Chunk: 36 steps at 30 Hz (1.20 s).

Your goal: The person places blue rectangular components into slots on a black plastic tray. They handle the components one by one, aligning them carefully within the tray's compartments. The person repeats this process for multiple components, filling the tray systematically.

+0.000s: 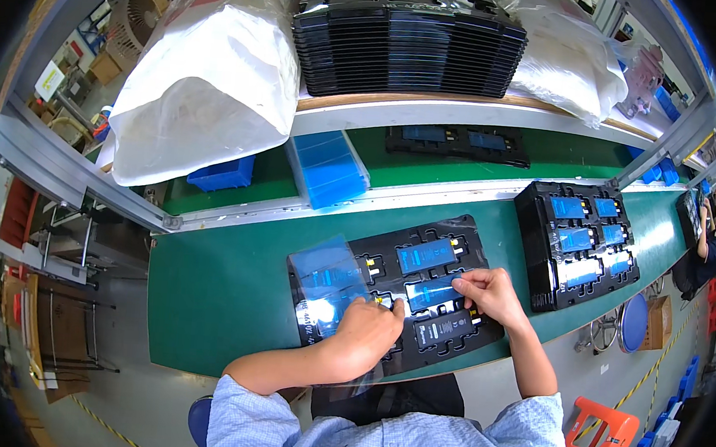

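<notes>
A black plastic tray (475, 232) lies on the green bench in front of me, holding flat rectangular batteries in its pockets. Most have blue film on top; the battery at the lower right (444, 330) shows a bare black face. My right hand (490, 295) pinches the upper right corner of a blue film (429, 293) on the middle battery of the right column. My left hand (364, 332) is bent over the tray's middle, fingers curled, gripping a clear, blue-tinted plastic sheet (325, 275) that covers the left batteries. Its lower fingers are hidden.
To the right stands a stack of filled black trays (531, 244). Blue sheets (329, 167), a blue bin (222, 174) and another tray (459, 143) sit under the shelf. Above are stacked black trays (407, 57) and white bags (219, 73). An orange stool (605, 432) stands at right.
</notes>
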Tool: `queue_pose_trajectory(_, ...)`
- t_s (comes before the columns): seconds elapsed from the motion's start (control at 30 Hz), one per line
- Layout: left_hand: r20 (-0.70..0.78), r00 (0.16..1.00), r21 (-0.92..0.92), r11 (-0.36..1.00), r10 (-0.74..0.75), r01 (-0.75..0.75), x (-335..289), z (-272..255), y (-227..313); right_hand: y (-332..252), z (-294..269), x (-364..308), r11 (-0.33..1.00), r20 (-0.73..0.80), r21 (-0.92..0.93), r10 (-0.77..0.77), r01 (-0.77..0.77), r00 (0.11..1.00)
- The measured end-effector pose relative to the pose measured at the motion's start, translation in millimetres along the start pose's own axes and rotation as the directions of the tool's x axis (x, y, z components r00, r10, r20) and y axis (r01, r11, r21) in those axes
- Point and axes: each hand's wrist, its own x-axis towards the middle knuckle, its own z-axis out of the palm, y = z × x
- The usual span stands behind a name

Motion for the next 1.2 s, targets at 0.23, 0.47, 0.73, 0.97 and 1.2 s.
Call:
queue_pose_trajectory(0.23,-0.038,0.999,-0.038,0.999,0.01,-0.012,6.7,5.0,-1.7,-1.0,0.6,-0.7,1.0,-0.013,-0.017,0.005,-0.005,1.0)
queue_pose_trajectory(0.47,-0.047,0.998,0.026,0.999,0.036,-0.034,6.1,1.0,-0.4,-3.3,2.0,-1.0,0.998,-0.037,-0.054,-0.022,0.02,0.999)
queue_pose_trajectory(0.73,-0.076,0.997,0.075,0.997,0.018,-0.012,8.7,9.4,1.9,-4.5,4.3,-0.9,0.993,-0.062,-0.113,-0.051,0.044,0.997)
queue_pose_trajectory(0.97,-0.096,0.995,0.071,0.997,0.018,-0.011,11.2,15.1,2.4,-8.1,17.6,-7.6,0.735,-0.203,-0.657,-0.389,0.169,0.899)
queue_pose_trajectory(1.2,-0.255,0.958,-0.157,0.972,0.132,-0.176,2.1,-14.1,-11.8,-11.7,13.2,-16.5,0.847,0.052,-0.25,-0.472,0.469,0.88)
